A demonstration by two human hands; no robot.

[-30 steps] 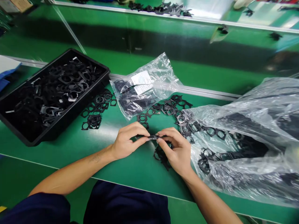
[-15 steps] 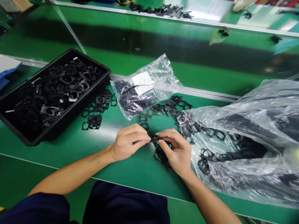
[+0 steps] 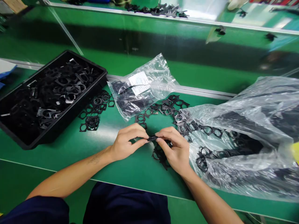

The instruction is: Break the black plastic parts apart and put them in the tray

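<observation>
Between the fingertips of both hands is a thin black plastic part (image 3: 152, 138), seen nearly edge-on above the green bench; whether it is one piece or two together I cannot tell. My left hand (image 3: 127, 141) pinches its left end with thumb and fingers. The right end is pinched by my right hand (image 3: 174, 149). Just below and behind my right hand lies a small heap of black ring-shaped frames (image 3: 160, 155), partly covered by the hand. More loose black frames (image 3: 167, 105) are spread on the bench beyond my hands.
A black bin (image 3: 90, 96) full of black frames stands at the left. A clear bag (image 3: 161, 74) with a white label lies at the back. On the right, a large open plastic bag (image 3: 233, 115) holds black parts. A green ledge rises behind, with parts (image 3: 158, 10) on it.
The whole view has shifted slightly, so the bin and bags appear a little further left. Both hands keep their pinch on the black plastic part, with barely any movement.
</observation>
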